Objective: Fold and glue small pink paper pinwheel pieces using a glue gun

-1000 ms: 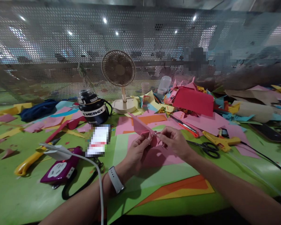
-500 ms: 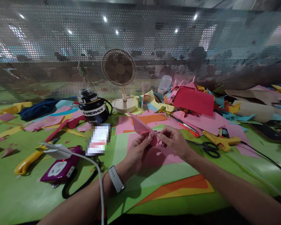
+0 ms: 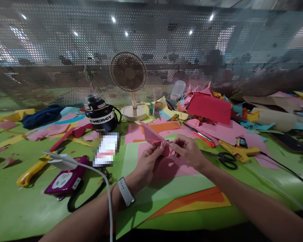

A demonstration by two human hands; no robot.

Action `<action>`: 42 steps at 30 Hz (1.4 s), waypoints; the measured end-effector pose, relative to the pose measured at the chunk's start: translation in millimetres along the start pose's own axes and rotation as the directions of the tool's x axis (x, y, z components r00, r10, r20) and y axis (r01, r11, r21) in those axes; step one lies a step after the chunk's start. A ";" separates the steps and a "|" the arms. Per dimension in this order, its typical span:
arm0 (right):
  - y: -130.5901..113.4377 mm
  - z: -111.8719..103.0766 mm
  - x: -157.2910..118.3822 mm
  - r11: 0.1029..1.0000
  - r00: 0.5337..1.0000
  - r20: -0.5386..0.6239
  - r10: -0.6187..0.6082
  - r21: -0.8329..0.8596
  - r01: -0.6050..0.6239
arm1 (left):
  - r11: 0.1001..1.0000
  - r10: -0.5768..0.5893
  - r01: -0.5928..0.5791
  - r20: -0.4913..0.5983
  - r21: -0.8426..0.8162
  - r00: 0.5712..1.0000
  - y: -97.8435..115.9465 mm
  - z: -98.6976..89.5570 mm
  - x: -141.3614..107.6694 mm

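Observation:
A folded pink paper piece (image 3: 151,135) is held up over the middle of the table, one pointed flap rising to the upper left. My left hand (image 3: 150,159) pinches it from the left, thumb on top; a white watch band circles that wrist. From the right, my right hand (image 3: 188,149) has its fingertips closed on the paper's near right part, close to my left thumb. Exactly what lies between those fingertips is too small to tell. Beneath both hands lie a pink sheet (image 3: 184,170) and light green sheets (image 3: 166,190).
Black scissors (image 3: 226,159) and a yellow glue gun (image 3: 239,151) lie right of my hands. A phone (image 3: 106,149), purple power bank (image 3: 65,179), yellow cutter (image 3: 31,173) and white cable are left. Behind stand a bottle (image 3: 101,116), fan (image 3: 128,72) and paper heap (image 3: 208,107).

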State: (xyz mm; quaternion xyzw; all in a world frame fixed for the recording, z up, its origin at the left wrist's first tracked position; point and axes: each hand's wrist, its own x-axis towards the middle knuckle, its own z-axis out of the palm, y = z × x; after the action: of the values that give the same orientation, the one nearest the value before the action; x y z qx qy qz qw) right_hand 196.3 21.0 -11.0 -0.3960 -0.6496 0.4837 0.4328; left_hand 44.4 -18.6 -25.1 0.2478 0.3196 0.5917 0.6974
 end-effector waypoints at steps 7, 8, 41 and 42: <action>3.7 4.7 -2.5 0.999 0.999 0.014 -0.032 -0.035 0.032 | 0.997 0.027 -0.023 -0.064 0.075 0.998 1.7 2.5 -0.1; 3.7 6.1 -3.3 0.997 0.999 0.010 -0.045 -0.058 0.045 | 0.996 0.030 -0.022 -0.085 0.089 0.996 1.9 2.8 0.0; -4.9 10.0 -1.7 0.986 0.986 0.130 0.100 0.123 -0.116 | 0.995 0.089 -0.093 -0.119 -0.029 0.989 3.1 3.5 4.7; -5.6 11.1 -2.8 0.985 0.987 0.125 0.099 0.126 -0.115 | 0.995 0.085 -0.090 -0.096 -0.049 0.992 2.7 3.5 3.9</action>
State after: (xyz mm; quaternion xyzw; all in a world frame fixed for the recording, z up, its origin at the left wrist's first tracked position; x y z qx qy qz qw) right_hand 186.1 14.0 -7.9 -0.3713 -0.6183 0.5710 0.3923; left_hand 45.5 -14.1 -21.4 0.2149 0.3251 0.6409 0.6613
